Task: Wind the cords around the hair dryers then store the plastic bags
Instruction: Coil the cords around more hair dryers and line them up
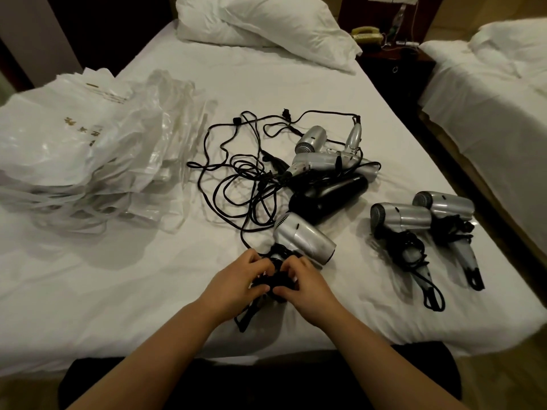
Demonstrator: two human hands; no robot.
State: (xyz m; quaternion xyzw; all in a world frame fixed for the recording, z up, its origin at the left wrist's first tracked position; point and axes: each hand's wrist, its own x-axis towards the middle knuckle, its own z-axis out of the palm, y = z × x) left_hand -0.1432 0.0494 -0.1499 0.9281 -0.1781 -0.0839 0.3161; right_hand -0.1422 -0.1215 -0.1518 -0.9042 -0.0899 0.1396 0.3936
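A heap of plastic bags (85,149) is lying on the left part of the bed (266,84), handles trailing toward the near edge. In the middle of the bed, a tangle of loose black cords (236,176) is spreading out from a pile of hair dryers (328,170), silver ones lying over a black one. These cords are running right up to the spot where the person is working, one strand reaching the near dryer. Well off to the right, two wound hair dryers (423,229) are lying side by side, cords wrapped round their handles. A pillow (260,25) is sitting at the head of the bed, and a telephone (366,34) is resting on the nightstand beyond.

Close to the near edge, a silver hair dryer (305,238) is lying with its handle toward the person. The left hand (236,285) and the right hand (305,285) are both curling tight around the cord bundle (275,282) on that handle, fingertips pinching the black loops, the two hands nearly touching each other.
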